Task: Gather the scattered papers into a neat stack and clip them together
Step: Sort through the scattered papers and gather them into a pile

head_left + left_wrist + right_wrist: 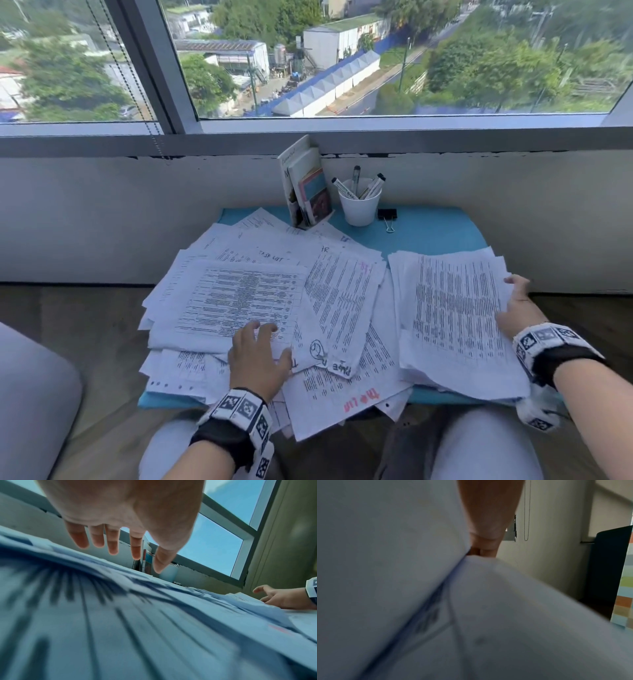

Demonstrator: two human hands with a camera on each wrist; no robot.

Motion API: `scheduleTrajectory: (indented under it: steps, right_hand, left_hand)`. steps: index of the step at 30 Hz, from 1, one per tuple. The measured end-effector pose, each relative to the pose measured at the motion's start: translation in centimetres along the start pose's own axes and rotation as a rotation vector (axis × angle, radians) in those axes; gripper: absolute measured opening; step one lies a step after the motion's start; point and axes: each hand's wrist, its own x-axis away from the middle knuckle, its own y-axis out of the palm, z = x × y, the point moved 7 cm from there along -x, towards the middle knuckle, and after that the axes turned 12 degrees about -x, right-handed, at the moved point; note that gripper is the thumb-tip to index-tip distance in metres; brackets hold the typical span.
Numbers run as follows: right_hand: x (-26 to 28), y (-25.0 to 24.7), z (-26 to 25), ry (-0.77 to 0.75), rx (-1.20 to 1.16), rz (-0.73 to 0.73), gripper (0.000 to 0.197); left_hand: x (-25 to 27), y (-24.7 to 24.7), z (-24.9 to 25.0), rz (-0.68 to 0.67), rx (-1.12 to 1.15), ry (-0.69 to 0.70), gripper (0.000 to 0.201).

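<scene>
A person sits at a small blue table (442, 228) under a window, sorting printed pages. The gathering step is in hand, and by my judgement it is only partly done. Taking the white cup of markers (359, 205) at the table's far edge as the landmark: a partial stack of papers (455, 315) lies nearer the person than the cup and to its right, its edges still uneven. The right hand (519, 308) is at that stack's right edge; in the right wrist view the fingers (485, 547) slip between sheets, but blur hides whether they pinch or only steady them. A larger spread of loose papers (260, 294) lies nearer than the cup and to its left, overlapping at many angles and overhanging the table's near edge. The left hand (258, 356) hovers just over or rests lightly on this spread, fingers straight and parted, grasping nothing. A black binder clip (387, 215) lies just right of the cup, untouched. Small booklets (306, 186) stand upright just left of the cup. The next move likely calls for sliding loose sheets rightward onto the stack, then squaring its edges before reaching for the clip.
</scene>
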Motion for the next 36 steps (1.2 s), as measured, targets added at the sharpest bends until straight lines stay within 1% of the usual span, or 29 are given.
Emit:
scheduleTrajectory:
  steps: [3,5,7,8,10,12,14,17,18,20,21,22,23,25,28,31,33,35,36]
  right_hand:
    - [0.5,1.0,0.2,-0.013,0.109,0.099,0.051]
    - [0.9,1.3,0.0,-0.048,0.321,0.129,0.039]
    - [1.0,2.0,-0.5,-0.071,0.517,0.067,0.033]
    - [1.0,2.3,-0.7,-0.057,0.538,0.011,0.035]
    - [1.2,2.7,-1.0,-0.015,0.515,-0.105,0.038]
    - [1.7,2.6,-1.5,0.003,0.508,-0.147,0.04]
    - [2.5,2.4,-2.6,-0.035,0.488,-0.117,0.041]
    - [4.8,3.0,-5.5,-0.202,0.358,-0.053,0.041]
    - [5.8,3.6,-6.6,-0.263,0.31,-0.064,0.04]
    - [7.9,5.7,-8.0,-0.347,0.254,-0.155,0.037]
    - [8.9,6.8,-8.2,-0.361,0.256,-0.217,0.037]
    - [9.6,7.9,-8.1,-0.358,0.279,-0.274,0.038]
    - [10.2,8.8,-7.8,-0.347,0.313,-0.324,0.04]
    - [10.9,9.7,-6.7,-0.312,0.376,-0.395,0.049]
    - [11.4,9.2,-5.2,-0.307,0.41,-0.426,0.059]
    - [11.3,8.3,-4.4,-0.312,0.382,-0.446,0.06]
    - [11.4,7.9,-4.2,-0.301,0.376,-0.474,0.059]
    - [11.5,7.8,-4.6,-0.31,0.354,-0.458,0.058]
    - [11.7,7.9,-5.4,-0.336,0.321,-0.431,0.056]
  left_hand:
    - [-1.1,0.4,0.1,-0.073,-0.074,0.041,0.058]
    - [-1.8,1.0,0.0,-0.124,-0.11,0.046,0.062]
    - [-2.4,1.7,-0.2,-0.171,-0.125,0.039,0.064]
    - [-2.7,1.9,-0.3,-0.187,-0.135,0.037,0.064]
    - [-3.0,2.1,-0.3,-0.196,-0.166,0.031,0.062]
    - [-3.1,1.8,-0.1,-0.18,-0.192,0.029,0.055]
    - [-3.3,1.4,-0.1,-0.163,-0.199,0.03,0.048]
    - [-3.4,1.3,-0.5,-0.171,-0.202,0.036,0.046]
    - [-3.3,1.4,-0.5,-0.19,-0.203,0.047,0.049]
    - [-3.0,1.8,-0.3,-0.253,-0.222,0.063,0.07]
    - [-2.8,1.9,-0.2,-0.281,-0.237,0.066,0.078]
    - [-2.7,2.0,0.0,-0.295,-0.25,0.069,0.081]
    - [-2.5,2.0,0.1,-0.295,-0.254,0.069,0.079]
    - [-2.4,1.8,0.2,-0.265,-0.227,0.074,0.068]
    - [-2.1,1.5,0.1,-0.233,-0.193,0.081,0.054]
    - [-1.9,1.1,0.3,-0.185,-0.185,0.098,0.048]
    - [-1.7,0.5,0.4,-0.158,-0.142,0.079,0.042]
    - [-1.6,-0.3,0.2,-0.133,-0.072,0.033,0.039]
    - [-1.6,-0.9,0.2,-0.093,-0.026,0.022,0.041]
